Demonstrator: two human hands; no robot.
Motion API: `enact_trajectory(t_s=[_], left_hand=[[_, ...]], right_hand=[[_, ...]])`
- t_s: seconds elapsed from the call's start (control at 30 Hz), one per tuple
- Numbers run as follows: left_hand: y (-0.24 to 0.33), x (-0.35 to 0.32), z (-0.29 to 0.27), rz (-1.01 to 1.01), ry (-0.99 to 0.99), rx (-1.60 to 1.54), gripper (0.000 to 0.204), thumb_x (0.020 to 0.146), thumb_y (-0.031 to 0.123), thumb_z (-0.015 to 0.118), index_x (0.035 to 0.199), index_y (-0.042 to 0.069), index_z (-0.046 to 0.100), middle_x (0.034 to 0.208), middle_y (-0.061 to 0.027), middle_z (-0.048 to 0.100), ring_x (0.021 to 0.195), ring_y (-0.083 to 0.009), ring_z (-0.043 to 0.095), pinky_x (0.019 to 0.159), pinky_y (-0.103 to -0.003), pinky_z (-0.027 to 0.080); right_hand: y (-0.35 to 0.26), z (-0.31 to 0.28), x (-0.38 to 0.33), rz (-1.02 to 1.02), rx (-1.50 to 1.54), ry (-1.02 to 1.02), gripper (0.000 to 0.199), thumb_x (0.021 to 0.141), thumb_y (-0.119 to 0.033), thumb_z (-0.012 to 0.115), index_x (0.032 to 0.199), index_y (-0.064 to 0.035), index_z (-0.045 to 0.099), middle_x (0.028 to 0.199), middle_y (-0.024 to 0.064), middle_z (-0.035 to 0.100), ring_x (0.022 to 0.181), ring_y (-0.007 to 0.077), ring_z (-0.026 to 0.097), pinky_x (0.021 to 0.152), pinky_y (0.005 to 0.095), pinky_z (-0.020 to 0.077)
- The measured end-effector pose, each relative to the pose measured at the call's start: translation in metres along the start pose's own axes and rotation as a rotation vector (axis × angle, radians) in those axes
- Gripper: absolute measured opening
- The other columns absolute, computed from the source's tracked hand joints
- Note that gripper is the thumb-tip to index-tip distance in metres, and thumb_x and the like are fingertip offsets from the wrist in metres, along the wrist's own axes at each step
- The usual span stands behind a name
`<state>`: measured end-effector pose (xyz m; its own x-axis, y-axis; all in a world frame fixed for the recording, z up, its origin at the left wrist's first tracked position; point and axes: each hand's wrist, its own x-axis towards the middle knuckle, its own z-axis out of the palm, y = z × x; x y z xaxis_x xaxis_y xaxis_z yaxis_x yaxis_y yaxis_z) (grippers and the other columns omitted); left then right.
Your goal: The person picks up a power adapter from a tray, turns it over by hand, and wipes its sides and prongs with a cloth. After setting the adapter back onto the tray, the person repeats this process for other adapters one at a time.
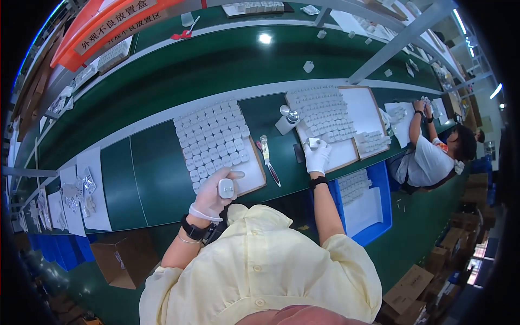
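My left hand (208, 197), in a white glove, is closed around a small white rounded-square case (226, 188), its flat face up. That hand is at the near edge of a tray (259, 176) with rows of similar white cases (208, 135). My right hand (318, 158), also gloved, pinches a small white piece (312, 142) with a darker spot, its kind unclear. It hovers over the near left corner of a second tray (360, 105), which bears rows of small white pieces (322, 111).
Between the trays stand a white bottle with a metal top (287, 122) and a slim tool with a yellowish handle (266, 151). A blue bin (385, 208) with white pieces is at my right. Further right sits another person (430, 160). An orange box (108, 32) hangs upper left.
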<state>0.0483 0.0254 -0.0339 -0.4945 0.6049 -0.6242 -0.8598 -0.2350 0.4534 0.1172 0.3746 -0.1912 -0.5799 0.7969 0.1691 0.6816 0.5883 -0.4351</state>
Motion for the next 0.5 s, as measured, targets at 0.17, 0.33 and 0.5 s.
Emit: enact_trajectory(t_s=[0.17, 0.33, 0.5], left_hand=[[0.002, -0.008, 0.001, 0.056, 0.129, 0.033, 0.036, 0.098, 0.032, 0.05, 0.097, -0.002, 0.063, 0.065, -0.011, 0.058, 0.049, -0.0196, 0.052, 0.037, -0.023, 0.032], [0.003, -0.009, -0.002, 0.076, 0.078, 0.013, 0.036, 0.098, 0.032, 0.05, 0.097, -0.001, 0.063, 0.066, -0.0107, 0.058, 0.05, -0.0202, 0.053, 0.037, -0.023, 0.032], [0.012, -0.01, 0.004, 0.046, -0.03, -0.076, 0.036, 0.098, 0.032, 0.051, 0.1, -0.002, 0.063, 0.069, -0.0114, 0.059, 0.056, -0.0203, 0.056, 0.039, -0.023, 0.034]], right_hand=[[0.014, 0.03, 0.006, 0.079, 0.219, -0.013, 0.048, 0.077, -0.022, 0.078, 0.114, -0.0015, 0.055, 0.111, 0.0166, 0.055, 0.095, 0.0297, 0.059, 0.083, 0.0384, 0.051], [0.063, 0.043, 0.02, 0.465, 1.111, -0.065, 0.037, 0.083, -0.016, 0.074, 0.111, 0.0003, 0.056, 0.118, 0.0117, 0.056, 0.098, 0.0221, 0.059, 0.08, 0.0324, 0.051], [0.06, 0.03, 0.033, 0.663, 1.337, -0.132, 0.034, 0.087, -0.017, 0.072, 0.112, 0.0009, 0.057, 0.11, 0.0102, 0.058, 0.092, 0.0204, 0.061, 0.071, 0.0278, 0.053]])
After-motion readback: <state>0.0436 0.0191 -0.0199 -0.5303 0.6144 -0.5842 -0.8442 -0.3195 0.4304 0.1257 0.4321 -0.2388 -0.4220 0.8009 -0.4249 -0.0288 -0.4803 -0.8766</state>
